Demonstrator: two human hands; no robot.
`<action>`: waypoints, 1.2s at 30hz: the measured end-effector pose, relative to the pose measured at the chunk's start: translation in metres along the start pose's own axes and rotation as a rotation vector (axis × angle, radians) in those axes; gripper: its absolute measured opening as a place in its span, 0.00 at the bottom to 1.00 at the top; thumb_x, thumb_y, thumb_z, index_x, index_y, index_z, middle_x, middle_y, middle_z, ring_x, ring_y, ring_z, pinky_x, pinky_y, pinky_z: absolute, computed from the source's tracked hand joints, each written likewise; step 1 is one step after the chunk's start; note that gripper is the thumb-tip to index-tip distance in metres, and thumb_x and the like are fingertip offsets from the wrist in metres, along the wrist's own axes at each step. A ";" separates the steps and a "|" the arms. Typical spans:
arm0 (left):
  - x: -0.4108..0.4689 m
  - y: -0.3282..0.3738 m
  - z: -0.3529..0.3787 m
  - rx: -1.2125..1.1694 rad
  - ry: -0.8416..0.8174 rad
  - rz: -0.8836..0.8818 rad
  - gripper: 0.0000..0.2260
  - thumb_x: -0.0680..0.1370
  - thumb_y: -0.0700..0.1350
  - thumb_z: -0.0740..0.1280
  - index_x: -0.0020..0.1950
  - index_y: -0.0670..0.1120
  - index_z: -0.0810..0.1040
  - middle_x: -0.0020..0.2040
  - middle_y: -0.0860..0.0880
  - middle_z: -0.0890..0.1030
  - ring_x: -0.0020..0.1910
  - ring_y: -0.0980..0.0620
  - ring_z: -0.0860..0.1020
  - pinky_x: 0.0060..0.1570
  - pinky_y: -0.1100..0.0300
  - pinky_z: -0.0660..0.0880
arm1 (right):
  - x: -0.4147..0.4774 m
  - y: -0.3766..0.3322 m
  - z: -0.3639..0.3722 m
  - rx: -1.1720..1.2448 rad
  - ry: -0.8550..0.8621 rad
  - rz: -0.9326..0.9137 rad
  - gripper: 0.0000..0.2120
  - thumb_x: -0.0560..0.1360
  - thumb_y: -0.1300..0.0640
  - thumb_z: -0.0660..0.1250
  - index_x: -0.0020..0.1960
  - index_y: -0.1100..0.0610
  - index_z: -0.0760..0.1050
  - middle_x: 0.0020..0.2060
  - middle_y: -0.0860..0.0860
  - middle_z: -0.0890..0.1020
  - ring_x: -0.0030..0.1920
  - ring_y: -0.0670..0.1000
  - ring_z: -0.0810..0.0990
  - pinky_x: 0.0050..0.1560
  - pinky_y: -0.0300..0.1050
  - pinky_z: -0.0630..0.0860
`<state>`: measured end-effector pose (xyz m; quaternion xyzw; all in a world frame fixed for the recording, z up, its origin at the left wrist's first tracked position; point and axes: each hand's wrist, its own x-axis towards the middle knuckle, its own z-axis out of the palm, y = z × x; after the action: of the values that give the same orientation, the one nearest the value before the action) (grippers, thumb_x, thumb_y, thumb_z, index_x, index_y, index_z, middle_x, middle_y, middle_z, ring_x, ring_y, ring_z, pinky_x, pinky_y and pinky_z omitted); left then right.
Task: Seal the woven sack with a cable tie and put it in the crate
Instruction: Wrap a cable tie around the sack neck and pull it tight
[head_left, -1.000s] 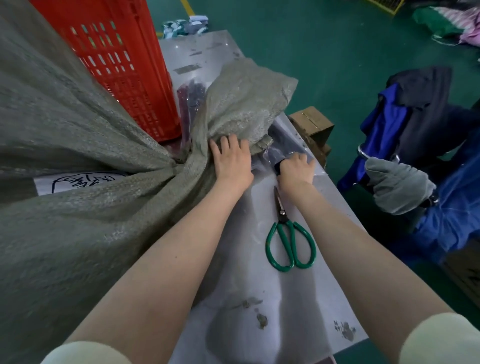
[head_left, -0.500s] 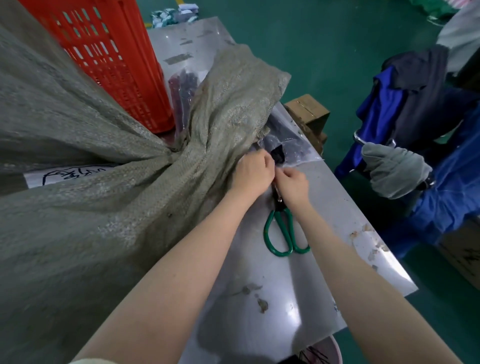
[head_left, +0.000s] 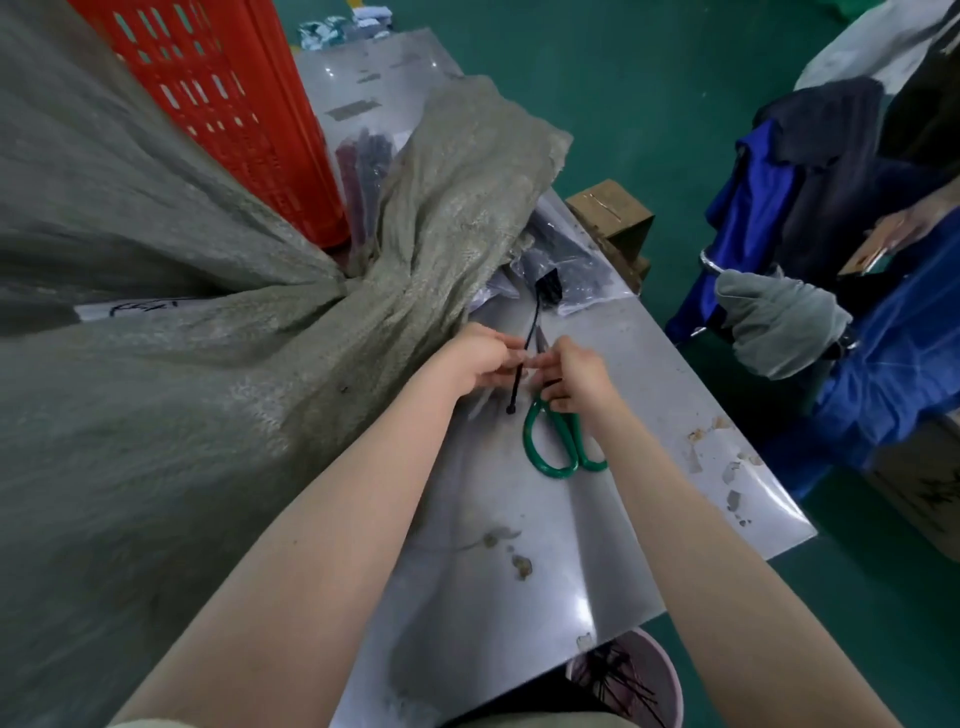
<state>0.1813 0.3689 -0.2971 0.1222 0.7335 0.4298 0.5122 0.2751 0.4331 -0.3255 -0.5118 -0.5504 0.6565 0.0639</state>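
A big grey-green woven sack fills the left side, its neck bunched near the middle and its mouth flap spread toward the right. Behind it stands the red plastic crate. My left hand and my right hand meet just right of the sack, above the metal table. Both pinch a thin black cable tie that runs upright between them, its head at the lower end. No tie is around the sack's neck.
Green-handled scissors lie under my right hand. A clear bag of black cable ties lies beyond my hands. A cardboard box sits past the table edge. At the right, another person's grey-gloved hand and blue clothing. A pink bucket stands below the table.
My hands left the sack's mouth and the tie bag, came together over the scissors, and now hold one black cable tie drawn out of the bag.
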 end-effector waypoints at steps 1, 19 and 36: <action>-0.006 0.000 -0.002 0.068 -0.041 -0.030 0.16 0.79 0.31 0.58 0.67 0.35 0.71 0.36 0.48 0.75 0.31 0.57 0.75 0.38 0.68 0.77 | 0.000 -0.003 0.004 0.027 -0.001 0.001 0.15 0.78 0.54 0.53 0.41 0.60 0.74 0.32 0.55 0.77 0.26 0.51 0.70 0.26 0.36 0.66; -0.041 0.027 -0.027 1.436 0.638 0.167 0.53 0.67 0.58 0.72 0.78 0.46 0.38 0.76 0.31 0.46 0.77 0.33 0.46 0.75 0.42 0.45 | -0.014 0.031 0.067 -0.389 -0.148 0.029 0.08 0.71 0.65 0.59 0.35 0.60 0.72 0.26 0.57 0.78 0.17 0.49 0.77 0.22 0.42 0.79; -0.047 0.017 -0.074 0.957 0.886 0.146 0.15 0.75 0.45 0.59 0.57 0.42 0.77 0.59 0.42 0.80 0.61 0.42 0.76 0.69 0.51 0.58 | -0.036 0.022 0.088 -0.497 -0.699 0.211 0.10 0.77 0.67 0.55 0.41 0.60 0.73 0.20 0.52 0.81 0.22 0.46 0.80 0.26 0.34 0.78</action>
<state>0.1349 0.3128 -0.2457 0.1975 0.9750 0.0993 0.0204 0.2375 0.3437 -0.3327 -0.3121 -0.6248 0.6408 -0.3187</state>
